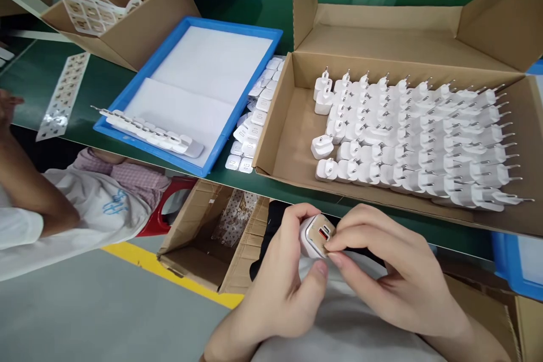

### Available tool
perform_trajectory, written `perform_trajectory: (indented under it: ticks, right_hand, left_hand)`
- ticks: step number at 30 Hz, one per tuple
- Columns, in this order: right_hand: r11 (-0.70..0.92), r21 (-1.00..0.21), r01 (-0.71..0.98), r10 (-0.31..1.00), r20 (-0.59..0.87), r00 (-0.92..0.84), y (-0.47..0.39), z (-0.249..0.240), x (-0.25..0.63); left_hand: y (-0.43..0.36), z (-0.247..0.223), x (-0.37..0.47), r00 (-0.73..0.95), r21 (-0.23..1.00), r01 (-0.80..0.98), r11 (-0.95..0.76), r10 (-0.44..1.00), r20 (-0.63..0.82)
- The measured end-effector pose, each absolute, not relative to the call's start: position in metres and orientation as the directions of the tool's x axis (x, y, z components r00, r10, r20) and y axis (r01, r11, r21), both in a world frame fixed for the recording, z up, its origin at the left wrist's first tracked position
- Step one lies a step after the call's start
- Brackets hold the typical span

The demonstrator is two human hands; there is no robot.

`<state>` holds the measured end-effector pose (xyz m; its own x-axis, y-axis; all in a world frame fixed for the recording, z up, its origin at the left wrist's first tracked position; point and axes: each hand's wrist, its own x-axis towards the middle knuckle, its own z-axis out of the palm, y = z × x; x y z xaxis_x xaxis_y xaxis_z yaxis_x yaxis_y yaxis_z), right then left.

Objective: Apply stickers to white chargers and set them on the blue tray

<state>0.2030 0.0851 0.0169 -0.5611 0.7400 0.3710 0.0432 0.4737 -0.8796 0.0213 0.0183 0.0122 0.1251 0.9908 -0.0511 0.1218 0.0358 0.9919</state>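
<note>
My left hand is closed around a white USB charger, with its port end turned up towards me. A tan sticker covers that end, around two port openings, one of them red inside. Thumb and forefinger of my right hand pinch at the sticker's near right corner; how much of it they grip is hidden. Just beyond my hands, an open cardboard box holds rows of white plug chargers, their pins pointing up and to the right.
Left of the box lie several white charger pieces and a blue tray bearing a row of chargers. A sticker sheet lies further left, near another person's arm. Below the table edge stands an open carton.
</note>
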Motion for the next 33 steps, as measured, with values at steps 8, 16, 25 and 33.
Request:
perform_trajectory:
  ticks: [8, 16, 25, 33]
  right_hand:
    - [0.154, -0.988, 0.011, 0.818, 0.121, -0.563, 0.0871, 0.0131, 0.2040]
    - [0.260, -0.966, -0.009, 0.770, 0.213, -0.601, 0.0887, 0.0150, 0.2063]
    - [0.254, -0.967, -0.009, 0.790, 0.213, -0.575, 0.0917, 0.0195, 0.2026]
    - [0.256, -0.967, 0.002, 0.765, 0.202, -0.612, 0.0941, 0.0214, 0.2051]
  left_hand:
    - [0.0195, 0.0091, 0.0226, 0.124, 0.987, 0.028, 0.161, 0.979, -0.163]
    - [0.0221, 0.0132, 0.0228, 0.104, 0.983, 0.059, 0.175, 0.978, -0.180]
    - [0.0234, 0.0135, 0.0224, 0.151, 0.983, 0.064, 0.172, 0.972, -0.180]
    - [0.0246, 0.0078, 0.0192, 0.195, 0.984, 0.013, 0.176, 0.965, -0.175]
